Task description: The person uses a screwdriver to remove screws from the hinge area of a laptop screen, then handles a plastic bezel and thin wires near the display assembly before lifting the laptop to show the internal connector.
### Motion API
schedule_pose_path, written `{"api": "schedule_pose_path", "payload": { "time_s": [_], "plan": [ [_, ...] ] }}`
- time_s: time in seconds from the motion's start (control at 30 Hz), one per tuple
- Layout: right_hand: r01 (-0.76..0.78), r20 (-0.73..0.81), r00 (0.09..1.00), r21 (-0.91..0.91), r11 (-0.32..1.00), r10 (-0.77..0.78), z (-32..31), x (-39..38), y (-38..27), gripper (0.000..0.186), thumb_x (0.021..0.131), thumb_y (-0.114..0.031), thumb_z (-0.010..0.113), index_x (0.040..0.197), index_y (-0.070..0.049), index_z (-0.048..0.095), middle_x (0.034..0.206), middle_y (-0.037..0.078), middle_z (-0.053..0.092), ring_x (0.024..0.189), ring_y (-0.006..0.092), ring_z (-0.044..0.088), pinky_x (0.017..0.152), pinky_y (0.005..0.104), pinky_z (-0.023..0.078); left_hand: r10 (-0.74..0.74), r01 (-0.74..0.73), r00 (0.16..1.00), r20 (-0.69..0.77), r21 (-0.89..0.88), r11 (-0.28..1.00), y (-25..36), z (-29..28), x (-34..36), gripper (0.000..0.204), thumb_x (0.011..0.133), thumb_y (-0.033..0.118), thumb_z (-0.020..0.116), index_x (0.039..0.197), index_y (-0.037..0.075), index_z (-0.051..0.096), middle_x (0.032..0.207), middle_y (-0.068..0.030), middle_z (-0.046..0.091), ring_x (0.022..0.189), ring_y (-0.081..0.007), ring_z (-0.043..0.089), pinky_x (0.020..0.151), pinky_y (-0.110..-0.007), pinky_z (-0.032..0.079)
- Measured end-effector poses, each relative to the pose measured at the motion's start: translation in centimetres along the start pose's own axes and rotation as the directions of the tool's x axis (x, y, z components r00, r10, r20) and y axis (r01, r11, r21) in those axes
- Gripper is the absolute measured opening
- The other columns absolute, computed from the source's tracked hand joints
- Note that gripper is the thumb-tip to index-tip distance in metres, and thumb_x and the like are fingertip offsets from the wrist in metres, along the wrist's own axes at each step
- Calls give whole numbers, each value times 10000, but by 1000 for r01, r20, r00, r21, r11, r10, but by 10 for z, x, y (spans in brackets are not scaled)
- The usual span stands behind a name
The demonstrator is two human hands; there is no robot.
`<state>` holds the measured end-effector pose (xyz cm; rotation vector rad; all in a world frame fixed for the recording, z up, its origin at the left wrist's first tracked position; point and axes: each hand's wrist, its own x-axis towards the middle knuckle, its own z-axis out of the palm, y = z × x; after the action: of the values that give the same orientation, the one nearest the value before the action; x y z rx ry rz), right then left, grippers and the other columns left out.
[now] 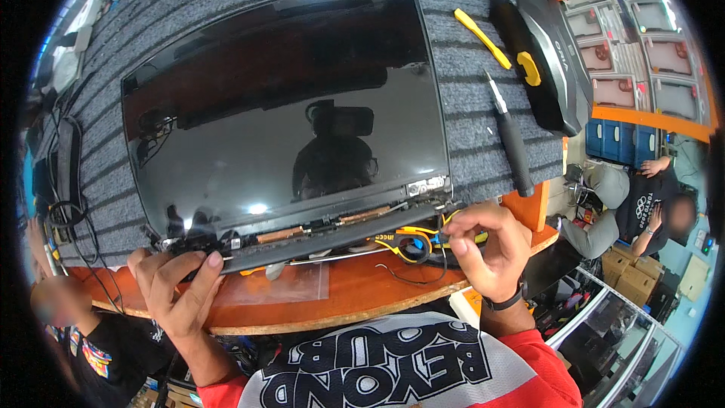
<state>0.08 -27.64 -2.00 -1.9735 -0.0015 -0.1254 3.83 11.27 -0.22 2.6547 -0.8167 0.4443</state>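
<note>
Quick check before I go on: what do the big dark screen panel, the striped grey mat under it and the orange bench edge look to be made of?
Large dark laptop screen panel: glossy glass or plastic, since it mirrors the room. Striped grey mat: ribbed, matte carpet-like fabric. Orange bench top: probably varnished wood or laminate, smooth with a slight sheen. Left hand and right hand pinch the panel's lower hinge edge.

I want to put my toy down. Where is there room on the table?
Bare grey mat lies between the laptop screen and the black-handled tool. The front edge is crowded: left hand, right hand, yellow and black wires.
</note>
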Motion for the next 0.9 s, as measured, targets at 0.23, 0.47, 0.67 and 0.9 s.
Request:
{"api": "schedule_pose_path", "payload": {
  "time_s": [0.23,0.47,0.67,0.9],
  "plan": [
    [19,-4,1000,32,999,-19,-3,2,3,188,857,-44,796,1017,11,713,888,126,734,651,121,622,569,248,459,-28,31,998,65,-40,999,-4,0,4,410,705,256,862,1109,226,801,947,34,685,839,-189,563,797,-438,389],
    [65,-24,998,-38,997,-66,-4,2,4,149,873,-8,747,1011,25,701,874,129,714,637,128,589,615,268,472,-30,35,997,67,-61,998,-6,1,3,364,747,337,846,1070,176,800,955,28,708,836,-185,579,802,-434,391],
    [136,-83,986,-117,984,-146,-3,-1,3,224,858,-43,771,1057,18,688,939,151,701,780,215,636,704,324,511,-4,7,999,39,-96,995,-9,-2,2,355,759,339,832,1055,146,796,967,9,717,830,-198,585,802,-445,396],
    [203,125,978,-415,887,-165,0,23,-20,561,747,-176,892,1264,-44,722,997,90,567,862,230,547,769,356,460,4,-1,999,35,-107,994,-14,-2,0,405,745,328,824,1090,115,805,974,-21,714,835,-226,576,799,-454,391]
  ]
}}
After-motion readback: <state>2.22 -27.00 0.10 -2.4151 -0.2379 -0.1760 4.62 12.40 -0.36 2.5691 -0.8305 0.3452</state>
